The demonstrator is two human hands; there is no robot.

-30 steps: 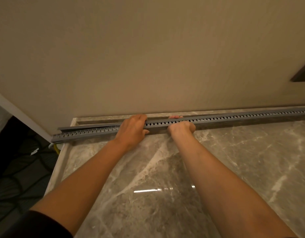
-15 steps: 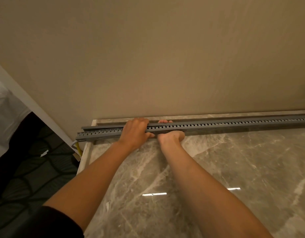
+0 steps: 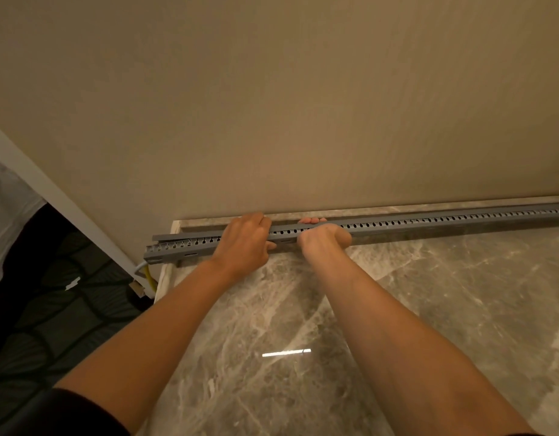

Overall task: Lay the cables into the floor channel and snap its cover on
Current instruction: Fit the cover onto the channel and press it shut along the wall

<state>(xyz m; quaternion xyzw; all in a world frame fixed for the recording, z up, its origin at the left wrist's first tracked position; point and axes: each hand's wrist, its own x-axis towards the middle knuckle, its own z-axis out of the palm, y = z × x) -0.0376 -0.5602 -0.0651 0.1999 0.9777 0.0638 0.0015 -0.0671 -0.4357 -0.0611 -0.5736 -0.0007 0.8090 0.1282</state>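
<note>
Half a second back our hands sat almost touching. Now the right hand (image 3: 325, 239) lies a little apart from the left hand (image 3: 243, 243), with a short stretch of slotted grey wall bare between them. The floor channel (image 3: 429, 221) has not shifted. It runs along the foot of the wall, out past both sides of our grip.

Our left fingers curl over the channel's top, with the thumb on its near face. The right hand wraps it too, heel on the near side and fingertips (image 3: 312, 220) showing beyond the far edge.

Left of the left hand, the cover (image 3: 177, 236) lies on top, slightly skewed from the channel's end. Past that end, cables (image 3: 149, 275), one pale and one yellow, drop over the floor's edge.

Beneath our forearms is glossy grey-veined marble floor (image 3: 397, 309), bearing a bright light reflection (image 3: 286, 353). Beyond the grip rises a plain beige wall (image 3: 303, 105). Far left of it are white trim (image 3: 67, 196) and dark patterned carpet (image 3: 51, 309).
</note>
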